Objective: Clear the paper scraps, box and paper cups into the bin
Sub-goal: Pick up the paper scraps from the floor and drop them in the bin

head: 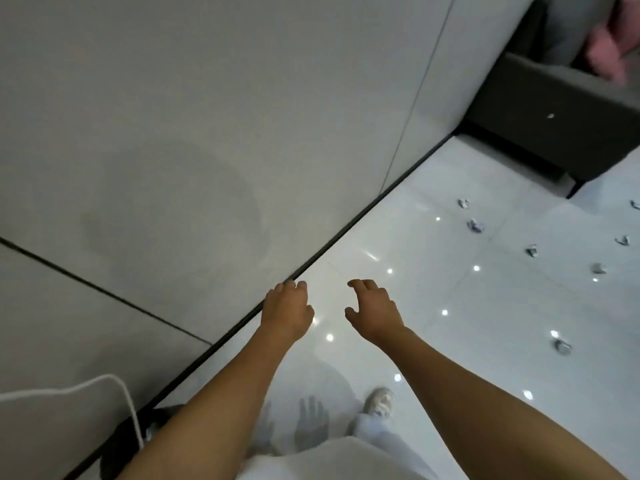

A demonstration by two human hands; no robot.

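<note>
Left hand: your left hand [286, 308] hangs empty, fingers loosely curled, over the floor [450, 306] by the wall [173, 133].
Right hand: your right hand [372, 311] is spread, holding nothing.
Paper scraps: scattered paper scraps [475, 225] lie on the floor, well right of both hands.

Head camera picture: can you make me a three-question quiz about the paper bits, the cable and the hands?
1. Where are the small crumpled paper scraps? A on the glossy white tiled floor; B on a table; C in a bin
2. What colour is the thin cable? A red; B white; C green
3. What are the left hand and right hand doing? A holding cups; B gripping a box; C hanging open, empty
Answers: 1 A, they dot the tiles on the right; 2 B, it loops white at lower left; 3 C, fingers curl loosely round nothing.
</note>
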